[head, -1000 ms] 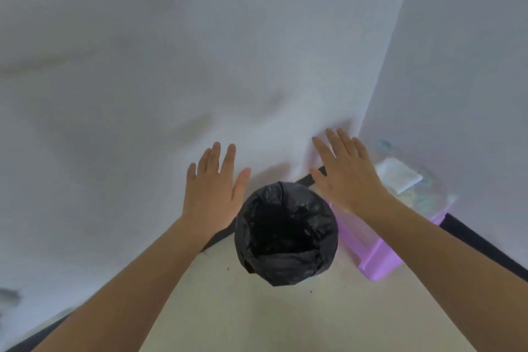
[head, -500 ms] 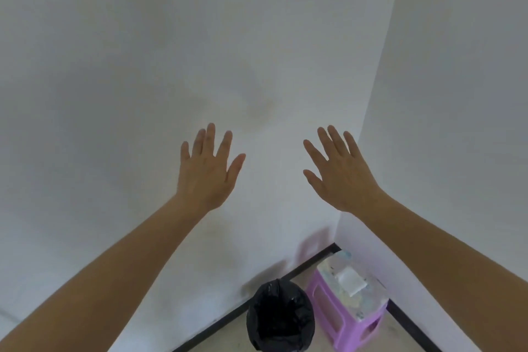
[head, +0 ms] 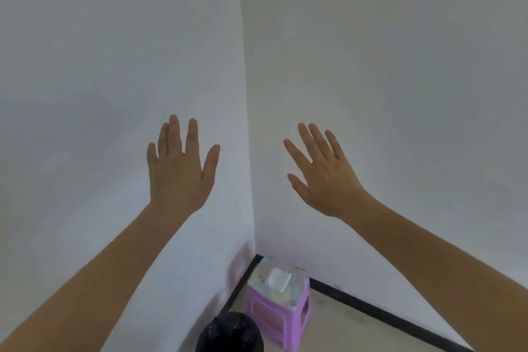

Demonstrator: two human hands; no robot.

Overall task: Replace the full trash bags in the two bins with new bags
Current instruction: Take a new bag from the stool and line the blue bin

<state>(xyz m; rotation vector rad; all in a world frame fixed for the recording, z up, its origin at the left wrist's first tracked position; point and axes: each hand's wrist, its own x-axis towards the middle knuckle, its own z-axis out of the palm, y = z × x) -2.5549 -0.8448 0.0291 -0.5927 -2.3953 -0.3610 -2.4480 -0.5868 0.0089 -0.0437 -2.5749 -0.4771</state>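
A small bin lined with a black trash bag [head: 232, 333] stands on the floor at the bottom edge of the head view, near the room corner; its lower part is cut off. My left hand [head: 179, 168] is raised in front of the left wall, fingers straight and spread, holding nothing. My right hand [head: 323, 171] is raised in front of the right wall, fingers also spread and empty. Both hands are high above the bin and apart from it.
A purple plastic stool [head: 278, 301] stands in the corner right of the bin, with a white folded item [head: 277, 279] on its patterned top. White walls meet at the corner, with a black baseboard [head: 380, 308] along the beige floor.
The view has tilted up and turned right, so the bin and stool have slid to the bottom edge. Both hands stay raised and spread, holding nothing.
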